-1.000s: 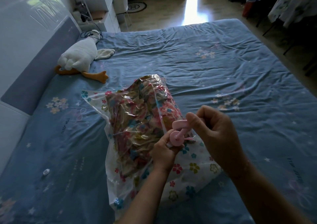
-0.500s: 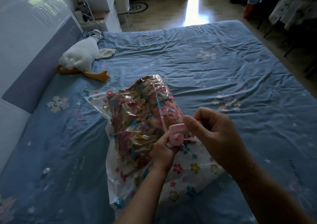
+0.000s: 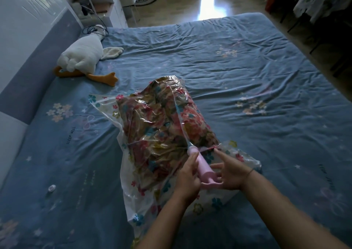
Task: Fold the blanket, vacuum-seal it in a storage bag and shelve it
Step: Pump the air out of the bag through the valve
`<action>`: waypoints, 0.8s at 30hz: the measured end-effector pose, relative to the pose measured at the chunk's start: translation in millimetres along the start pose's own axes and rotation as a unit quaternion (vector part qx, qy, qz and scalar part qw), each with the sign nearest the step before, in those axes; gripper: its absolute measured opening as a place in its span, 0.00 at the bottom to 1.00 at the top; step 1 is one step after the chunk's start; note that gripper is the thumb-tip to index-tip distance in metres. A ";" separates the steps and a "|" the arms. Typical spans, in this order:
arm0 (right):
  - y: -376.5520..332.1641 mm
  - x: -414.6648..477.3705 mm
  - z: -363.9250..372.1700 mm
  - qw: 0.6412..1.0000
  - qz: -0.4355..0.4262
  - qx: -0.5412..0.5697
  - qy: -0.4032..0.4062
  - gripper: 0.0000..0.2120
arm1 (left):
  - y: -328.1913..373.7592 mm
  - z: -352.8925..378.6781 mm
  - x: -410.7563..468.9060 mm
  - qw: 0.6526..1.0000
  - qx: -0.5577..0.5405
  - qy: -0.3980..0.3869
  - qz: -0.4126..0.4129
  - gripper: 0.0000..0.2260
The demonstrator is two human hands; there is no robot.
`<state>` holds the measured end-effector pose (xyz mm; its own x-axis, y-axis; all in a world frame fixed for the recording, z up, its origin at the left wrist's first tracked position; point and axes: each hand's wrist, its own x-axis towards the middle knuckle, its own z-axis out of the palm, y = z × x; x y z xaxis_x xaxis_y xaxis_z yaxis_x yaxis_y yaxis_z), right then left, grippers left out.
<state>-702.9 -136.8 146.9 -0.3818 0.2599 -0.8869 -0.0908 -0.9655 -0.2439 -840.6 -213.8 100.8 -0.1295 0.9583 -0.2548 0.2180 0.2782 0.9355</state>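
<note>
Both forearms reach in from the bottom edge. Left hand (image 3: 187,178) wraps the barrel of a pink pump (image 3: 202,164), fingers curled round it, thumb up near the nozzle end. Right hand (image 3: 231,174) is at the pump's T-handle: lower fingers hooked on the crossbar, index finger and thumb stretched out forward, index tip close to the plastic. Thin band on the right wrist.

The pump lies slanted, nozzle end away from the person and meeting the storage bag (image 3: 217,201) where a reddish seal line crosses the plastic. How the nozzle joins the bag cannot be made out.

The bag is clear with printed flowers and lies on the blue bed (image 3: 247,73), long axis running away from the person. Its near end and edges are flat, loose plastic. The film is wrinkled and glossy over the contents.

The blanket (image 3: 162,123), a floral print in red, yellow and teal, is inside the bag as a thick roll-like bundle, filling the middle and far part.

A small white disc (image 3: 51,188) sits on the sheet, well to the left of the bag.

Further left and back, a white plush goose (image 3: 82,55) with orange feet lies along the padded headboard (image 3: 28,62). A dark cable (image 3: 95,30) loops at its far end.

Beyond the bed is a wood floor (image 3: 181,2) with a bright streak of light.
</note>
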 end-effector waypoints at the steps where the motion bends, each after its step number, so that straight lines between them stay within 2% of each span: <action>1: 6.7 6.1 -2.7 0.998 0.042 0.040 -0.030 0.35 | -3.5 -3.2 -1.7 0.997 -0.071 0.012 -0.029 0.31; 3: 19.1 12.9 -4.6 0.990 0.082 0.091 -0.071 0.33 | -1.9 -11.6 -3.1 0.980 -0.157 0.068 -0.101 0.26; 5: 28.1 15.8 -2.8 0.983 0.075 0.143 -0.087 0.29 | 1.2 -17.7 1.1 0.953 -0.213 0.112 -0.183 0.19; 7: 32.9 14.3 4.0 0.984 0.050 0.151 -0.080 0.25 | 4.6 -17.5 7.6 0.908 -0.304 0.093 -0.271 0.17; 9: 36.3 14.1 11.1 0.997 0.023 0.079 -0.012 0.21 | 8.8 -11.9 14.4 0.870 -0.355 0.053 -0.338 0.19; 11: 41.2 20.8 11.8 0.996 -0.014 -0.044 0.070 0.22 | 7.8 -3.8 20.8 0.855 -0.356 0.023 -0.376 0.21; 12: 44.0 23.5 11.7 0.984 -0.047 -0.126 0.116 0.22 | 7.9 0.3 21.1 0.855 -0.346 0.015 -0.387 0.21; 13: 47.0 25.1 11.7 0.954 -0.087 -0.237 0.165 0.23 | 7.7 5.2 20.6 0.846 -0.353 0.005 -0.400 0.20; 14: 50.0 26.0 10.3 0.895 -0.126 -0.370 0.213 0.23 | 8.4 9.5 18.9 0.844 -0.346 -0.005 -0.410 0.20; 16: 55.8 21.2 7.6 0.711 -0.164 -0.609 0.311 0.21 | 9.8 17.5 16.7 0.842 -0.337 -0.019 -0.421 0.20; 17: 58.3 19.5 6.2 0.641 -0.171 -0.667 0.339 0.20 | 10.2 21.5 15.5 0.840 -0.336 -0.020 -0.426 0.22; 18: 60.9 17.0 4.9 0.618 -0.185 -0.681 0.346 0.20 | 11.9 24.6 13.0 0.843 -0.325 -0.013 -0.429 0.24; 19: 62.2 16.8 1.7 0.632 -0.190 -0.673 0.334 0.21 | 13.4 26.9 11.1 0.841 -0.328 -0.009 -0.431 0.26; 20: 62.6 16.0 -3.1 0.684 -0.203 -0.629 0.310 0.22 | 12.3 28.6 9.8 0.840 -0.339 -0.003 -0.425 0.26; 22: 61.9 12.4 -15.1 0.810 -0.213 -0.495 0.231 0.22 | 13.3 29.1 2.6 0.832 -0.383 0.007 -0.401 0.25; 24: 60.9 6.0 -24.0 0.882 -0.201 -0.396 0.155 0.20 | 8.7 28.8 -2.9 0.832 -0.406 0.021 -0.377 0.23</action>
<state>-688.7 -193.8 117.3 -0.1832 0.6897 -0.7006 0.5564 -0.5148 -0.6523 -810.5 -212.2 102.7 0.0290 0.5233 -0.8516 -0.6648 0.6464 0.3745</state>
